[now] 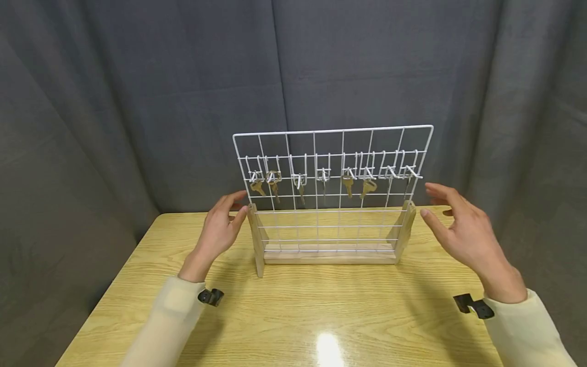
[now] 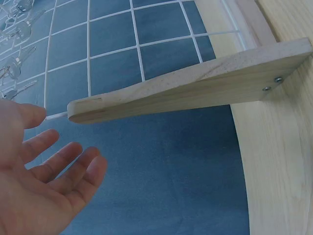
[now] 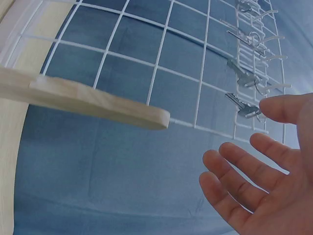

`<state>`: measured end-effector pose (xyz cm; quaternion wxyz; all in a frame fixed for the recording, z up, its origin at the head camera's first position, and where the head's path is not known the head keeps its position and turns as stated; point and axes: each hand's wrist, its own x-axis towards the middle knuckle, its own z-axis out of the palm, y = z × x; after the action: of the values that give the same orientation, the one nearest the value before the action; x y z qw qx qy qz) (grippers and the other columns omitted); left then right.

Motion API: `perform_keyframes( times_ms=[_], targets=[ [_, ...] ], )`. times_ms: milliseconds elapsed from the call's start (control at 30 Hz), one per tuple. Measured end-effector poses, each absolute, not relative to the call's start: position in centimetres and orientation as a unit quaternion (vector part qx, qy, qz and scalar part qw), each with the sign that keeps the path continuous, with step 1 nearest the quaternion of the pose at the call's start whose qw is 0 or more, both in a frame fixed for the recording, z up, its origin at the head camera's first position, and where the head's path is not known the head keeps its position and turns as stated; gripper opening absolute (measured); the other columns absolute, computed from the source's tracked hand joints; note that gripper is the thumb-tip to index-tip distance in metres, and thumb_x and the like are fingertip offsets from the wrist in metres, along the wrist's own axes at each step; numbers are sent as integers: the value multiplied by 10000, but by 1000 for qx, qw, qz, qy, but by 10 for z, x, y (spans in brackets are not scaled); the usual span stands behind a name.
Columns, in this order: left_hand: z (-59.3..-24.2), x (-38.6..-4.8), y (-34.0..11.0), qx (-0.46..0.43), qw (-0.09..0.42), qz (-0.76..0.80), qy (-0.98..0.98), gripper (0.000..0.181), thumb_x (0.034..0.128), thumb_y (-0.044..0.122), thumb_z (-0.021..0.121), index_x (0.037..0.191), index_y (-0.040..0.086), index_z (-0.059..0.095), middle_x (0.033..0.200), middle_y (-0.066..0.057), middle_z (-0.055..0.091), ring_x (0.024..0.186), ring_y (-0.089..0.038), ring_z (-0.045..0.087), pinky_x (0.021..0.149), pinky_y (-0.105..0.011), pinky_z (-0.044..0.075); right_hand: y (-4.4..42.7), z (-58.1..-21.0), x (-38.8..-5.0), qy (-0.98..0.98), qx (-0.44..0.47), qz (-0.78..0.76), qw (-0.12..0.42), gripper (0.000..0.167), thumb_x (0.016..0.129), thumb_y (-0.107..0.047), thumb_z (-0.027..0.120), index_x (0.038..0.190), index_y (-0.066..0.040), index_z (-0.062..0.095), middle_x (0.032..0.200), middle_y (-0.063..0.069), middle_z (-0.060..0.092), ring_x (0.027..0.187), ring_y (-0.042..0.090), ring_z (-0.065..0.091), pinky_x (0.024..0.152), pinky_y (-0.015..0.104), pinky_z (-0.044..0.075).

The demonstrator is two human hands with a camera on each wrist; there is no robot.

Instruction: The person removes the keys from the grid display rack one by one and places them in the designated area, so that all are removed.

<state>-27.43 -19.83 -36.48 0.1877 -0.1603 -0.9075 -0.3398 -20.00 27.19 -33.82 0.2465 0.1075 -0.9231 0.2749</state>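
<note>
A white wire grid rack (image 1: 333, 131) stands upright in a wooden stand (image 1: 330, 258) on the table. Several keys, among them a brass key (image 1: 368, 189), hang from white hooks across its upper part. My left hand (image 1: 219, 227) is by the left wooden side piece (image 2: 195, 88), its fingers spread and loosely bent, holding nothing. On the other side, my right hand (image 1: 465, 232) is held beside the right side piece (image 3: 93, 100), thumb and fingers apart and nothing between them. In the right wrist view, a silvery key (image 3: 243, 105) hangs close to the thumb.
The wood-grain table (image 1: 293, 306) reaches back to a grey curtain (image 1: 192, 76), which hangs behind the rack and along both sides. A bright light reflection lies on the front of the tabletop. Each wrist wears a small black camera mount.
</note>
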Motion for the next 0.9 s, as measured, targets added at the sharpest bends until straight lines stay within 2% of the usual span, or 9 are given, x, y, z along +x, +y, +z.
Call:
perform_keyframes(
  times_ms=[100,267,367,533,600,900],
  targets=[
    [-365,-274,-197,-161,187,-353,-903,427,1040,262,546,1432,97,518,1334,-166,577,1188,-315,611,911,-467,565,268,-338,-200,-921,107,282,247,573,987,-254,626,1511,-177,410,1357,211,594,1149,376,583,869,511,478],
    [-368,-276,-196,-158,178,-363,-901,417,1045,260,537,1427,95,523,1330,-160,571,1194,-315,608,905,-466,567,263,-337,-201,-911,114,303,253,531,975,-234,646,1473,-189,465,1324,152,635,1107,308,612,819,187,419],
    [-370,-277,-196,-158,178,-370,-898,404,1044,241,539,1413,75,536,1319,-179,572,1190,-329,609,896,-480,567,260,-337,-201,-905,120,320,253,510,972,-238,653,1454,-204,492,1302,121,654,1068,224,625,788,75,392],
    [-372,-279,-195,-155,169,-387,-893,392,1044,218,538,1403,61,545,1326,-192,570,1207,-341,605,905,-507,555,255,-337,-200,-898,130,335,254,493,968,-224,659,1438,-200,512,1271,109,669,1003,-65,558,787,50,414],
    [-373,-279,-195,-153,164,-394,-892,390,1045,219,536,1401,62,547,1331,-186,570,1218,-345,600,914,-514,549,253,-337,-199,-895,136,339,256,482,969,-206,657,1431,-193,519,1260,100,675,994,-137,519,788,47,419],
    [-376,-280,-194,-153,158,-400,-890,358,1043,202,538,1361,42,578,1332,-181,579,1222,-358,602,929,-532,549,242,-337,-197,-882,167,356,260,457,970,-149,651,1410,-190,537,1217,64,692,1001,-166,522,787,38,425]
  ],
)
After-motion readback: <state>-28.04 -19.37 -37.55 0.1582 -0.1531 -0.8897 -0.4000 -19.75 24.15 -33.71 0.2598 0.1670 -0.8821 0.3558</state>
